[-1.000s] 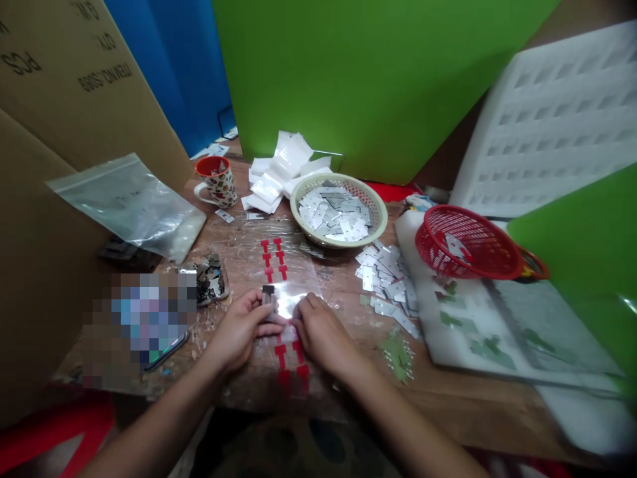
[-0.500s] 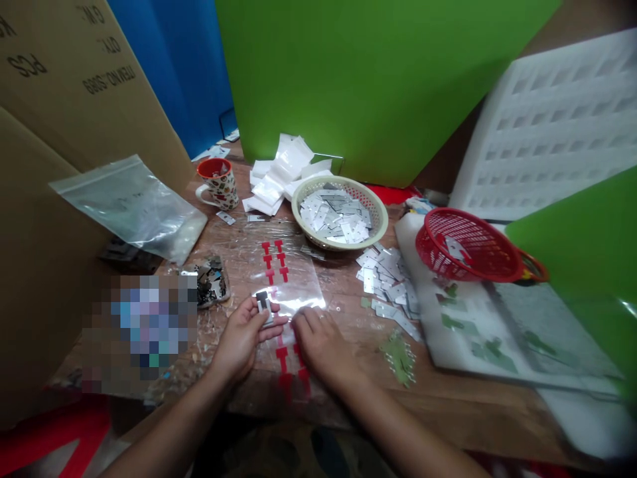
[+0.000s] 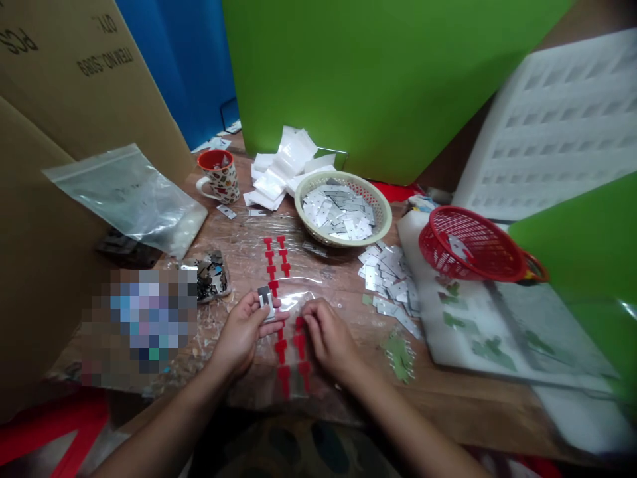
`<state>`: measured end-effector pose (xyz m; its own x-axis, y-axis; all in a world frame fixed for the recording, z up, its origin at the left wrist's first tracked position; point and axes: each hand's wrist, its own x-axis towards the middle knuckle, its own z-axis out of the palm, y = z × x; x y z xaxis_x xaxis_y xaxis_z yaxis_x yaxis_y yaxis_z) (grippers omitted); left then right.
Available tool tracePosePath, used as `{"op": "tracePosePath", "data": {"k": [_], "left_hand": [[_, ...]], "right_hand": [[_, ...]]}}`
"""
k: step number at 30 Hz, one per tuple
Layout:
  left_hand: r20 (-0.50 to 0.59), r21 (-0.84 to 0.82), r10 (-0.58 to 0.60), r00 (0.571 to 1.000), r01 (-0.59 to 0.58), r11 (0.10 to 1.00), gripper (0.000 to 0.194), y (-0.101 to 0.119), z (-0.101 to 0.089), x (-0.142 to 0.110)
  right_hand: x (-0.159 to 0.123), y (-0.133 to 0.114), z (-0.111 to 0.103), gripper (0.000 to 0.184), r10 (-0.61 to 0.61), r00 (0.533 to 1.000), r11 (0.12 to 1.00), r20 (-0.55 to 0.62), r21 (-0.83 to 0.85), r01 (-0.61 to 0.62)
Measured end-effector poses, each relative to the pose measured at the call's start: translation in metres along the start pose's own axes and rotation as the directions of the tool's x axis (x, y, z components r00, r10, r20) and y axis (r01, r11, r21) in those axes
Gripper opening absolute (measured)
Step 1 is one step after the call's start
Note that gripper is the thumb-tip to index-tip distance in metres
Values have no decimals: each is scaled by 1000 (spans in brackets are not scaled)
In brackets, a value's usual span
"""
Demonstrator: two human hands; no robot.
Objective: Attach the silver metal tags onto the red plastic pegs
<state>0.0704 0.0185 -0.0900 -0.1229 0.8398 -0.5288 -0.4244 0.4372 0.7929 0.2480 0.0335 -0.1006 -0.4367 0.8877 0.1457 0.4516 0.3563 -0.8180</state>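
Observation:
My left hand (image 3: 243, 328) is closed around a small metal plate (image 3: 266, 305), silvery with a dark upper part, gripped between thumb and fingers. To its right, my right hand (image 3: 331, 335) has its thumb and fingertips pinched together at a clear plastic sheet (image 3: 311, 287). What sits between those fingertips is too small to tell. Red T-shaped pieces (image 3: 284, 255) lie in two columns on the sheet, and some are hidden behind my hands. Nearer to me, another red T-shaped piece (image 3: 283, 378) lies below my left hand.
A cream basket (image 3: 343, 242) holds several metal plates, with a loose pile of plates (image 3: 391, 279) beside it. Green pieces (image 3: 399, 355) lie at right, near a foam board (image 3: 423, 318) bearing a red basket (image 3: 475, 262). Leftward are a mug (image 3: 226, 182), plastic bag (image 3: 134, 199) and parts tray (image 3: 213, 275).
My right hand has shifted slightly right and up, its fingers drawn from lying on the sheet into a pinch. The sheet now shows curved glare lines. My left hand still grips the plate.

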Motion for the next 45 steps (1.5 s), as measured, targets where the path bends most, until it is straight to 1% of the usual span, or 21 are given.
{"op": "tracePosePath", "data": {"k": [2,4,6,8,10,12,15,18,22,30,38,45], "left_hand": [[4,9,-7,1000,6,1000,23,1,-1,0],[16,21,-15,1000,15,1000,22,4,-1,-1],[61,36,-37,997,35,999,23,7,2,-6],[137,42,-60,989,55,998,24,12,7,-13],[218,38,-71,973,64,997,25,15,12,-21],[275,38,-72,959,64,997,24,18,18,-27],[309,48,-81,948,69,996,26,19,22,-32],[317,56,-88,944,74,996,29,18,24,-33],[328,70,-85,941,65,995,30,18,24,-34],[330,83,-77,941,53,995,28,22,25,-37],[328,85,-78,941,53,995,29,23,24,-36],[327,87,-82,942,56,995,29,23,24,-36]], "right_hand": [[1,-5,-7,12,63,996,987,-68,151,-52],[4,-14,-14,9,120,987,956,-106,280,-86],[9,-25,-20,6,146,983,925,-110,367,-96],[14,-35,-23,9,151,984,912,-98,398,-100],[17,-41,-23,9,160,984,912,-85,394,-114],[19,-44,-22,7,166,984,916,-70,381,-128],[19,-44,-20,6,144,987,934,-74,338,-110],[18,-43,-20,6,97,990,956,-100,285,-65],[17,-44,-23,7,57,993,968,-100,251,-30],[17,-44,-25,6,76,996,961,-54,270,-59],[17,-47,-25,7,35,996,976,-85,217,-16],[17,-47,-25,7,34,997,976,-72,218,-17]]}}
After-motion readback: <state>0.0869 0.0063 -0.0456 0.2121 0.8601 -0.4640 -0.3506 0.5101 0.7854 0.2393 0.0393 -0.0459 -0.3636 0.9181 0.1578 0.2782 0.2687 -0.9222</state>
